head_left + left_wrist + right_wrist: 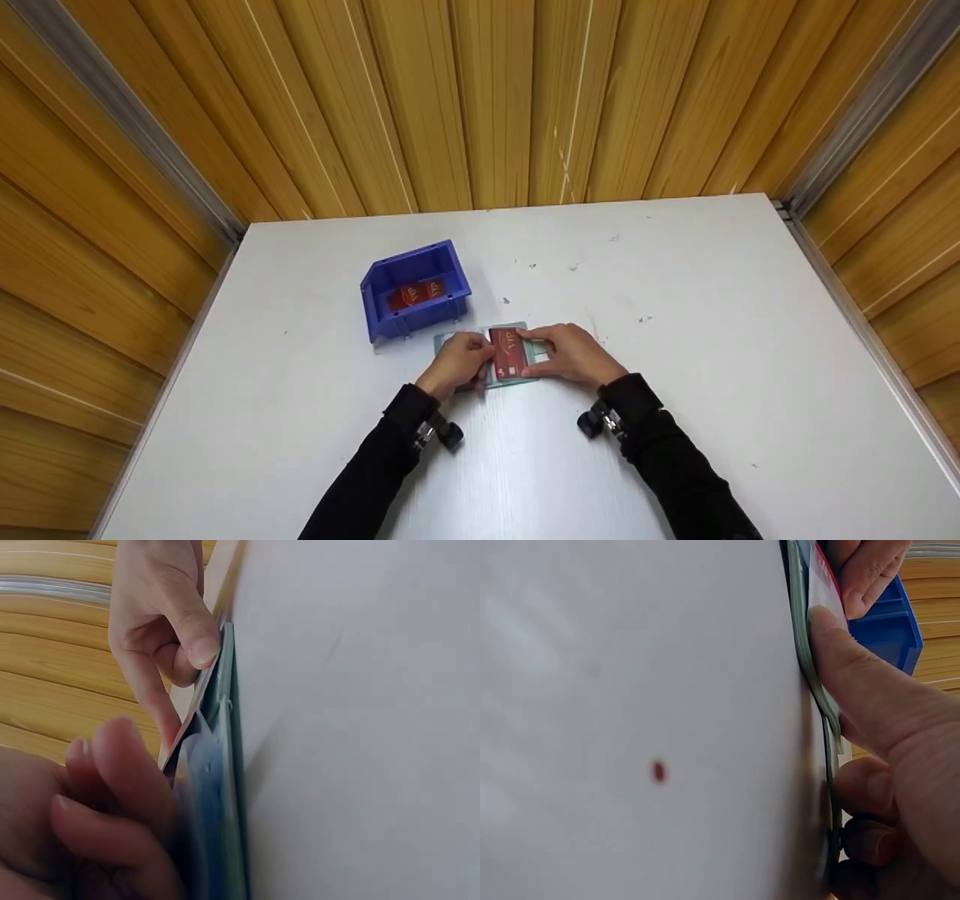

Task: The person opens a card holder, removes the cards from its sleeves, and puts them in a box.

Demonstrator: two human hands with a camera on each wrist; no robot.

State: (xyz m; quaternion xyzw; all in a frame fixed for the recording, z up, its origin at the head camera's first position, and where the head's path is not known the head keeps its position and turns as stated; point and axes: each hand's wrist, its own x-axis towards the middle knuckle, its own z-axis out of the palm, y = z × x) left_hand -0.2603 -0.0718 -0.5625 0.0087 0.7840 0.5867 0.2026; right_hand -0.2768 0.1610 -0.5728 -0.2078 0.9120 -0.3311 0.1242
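Note:
A red VIP card (510,353) lies over a pale green card holder (534,325) with clear plastic pockets (201,765), lying open on the table. My right hand (574,355) holds the card by its opposite short edges, between thumb and fingers. The card is slightly raised and tilted over the holder in the left wrist view. My left hand (459,361), fingers curled, pinches the clear pocket at the card's left edge. Its fingertips partly hide the pocket's rim.
A blue plastic bin (379,319) stands behind and left of the holder, with red VIP cards (416,293) inside. The white tabletop (712,337) has small dark marks. Wood-patterned walls (495,105) enclose the back and sides.

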